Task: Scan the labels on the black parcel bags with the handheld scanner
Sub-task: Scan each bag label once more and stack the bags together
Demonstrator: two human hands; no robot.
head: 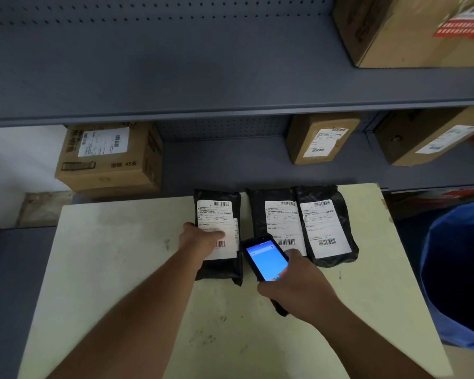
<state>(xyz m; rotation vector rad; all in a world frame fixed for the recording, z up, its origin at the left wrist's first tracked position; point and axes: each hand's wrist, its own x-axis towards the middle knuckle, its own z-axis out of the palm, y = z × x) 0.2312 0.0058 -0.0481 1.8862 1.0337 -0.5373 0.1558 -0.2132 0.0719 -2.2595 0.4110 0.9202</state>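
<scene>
Three black parcel bags with white barcode labels lie on a pale table [115,269]. The left bag [219,269] sits apart from the middle bag [260,212] and the right bag [337,201], which touch each other. My left hand [200,239] rests flat on the left bag's label, fingers over its lower part. My right hand [298,285] grips a black handheld scanner [266,258] with a lit blue screen, held between the left and middle bags, its top end covering the middle bag's lower left corner.
Grey metal shelving stands behind the table. Cardboard boxes with labels sit on it: one at left [110,160], two at right [323,140] [433,135], a big one on the upper shelf [411,28]. A blue bin [454,274] stands right of the table.
</scene>
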